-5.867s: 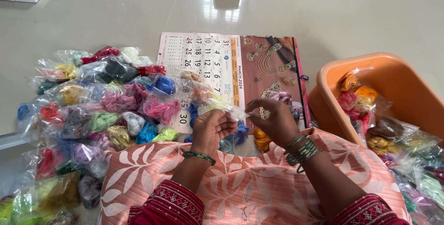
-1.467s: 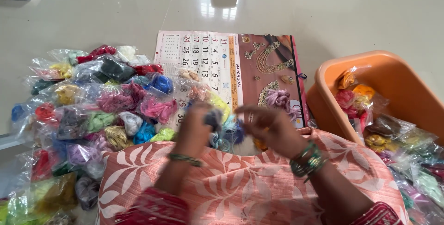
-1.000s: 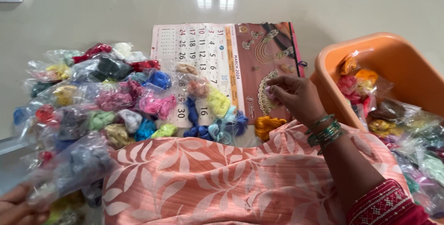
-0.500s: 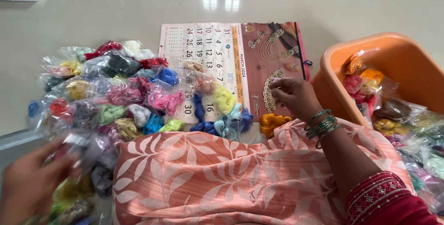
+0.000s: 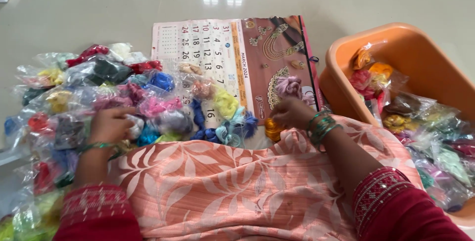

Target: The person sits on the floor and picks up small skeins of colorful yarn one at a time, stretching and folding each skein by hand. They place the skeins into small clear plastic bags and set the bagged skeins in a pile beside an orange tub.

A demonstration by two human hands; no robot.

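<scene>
**On the floor beside the calendar: both hands among bagged thread bundles**

Landmark: the wall calendar (image 5: 232, 58) lies flat on the pale tiled floor (image 5: 99, 3), directly ahead of the person's lap, which is covered by a peach leaf-patterned cloth (image 5: 247, 186).

Left of the calendar, a heap of clear bags of coloured thread (image 5: 74, 87) spreads across the floor and overlaps the calendar's left edge. The left hand (image 5: 110, 124) rests on this heap, fingers curled down over a small white bundle (image 5: 134, 126); whether it actually grips the bundle cannot be told. A green bangle sits at that wrist.

At the calendar's near right corner, the right hand (image 5: 293, 113) is loosely closed, fingers drawn together just below a mauve thread bundle (image 5: 288, 86) lying on the calendar's picture half. An orange bundle (image 5: 272, 128) lies just beside this hand, at the cloth's edge. What the fingers pinch cannot be told.

Right of the calendar stands an orange plastic tub (image 5: 420, 38) containing more bagged thread.
</scene>
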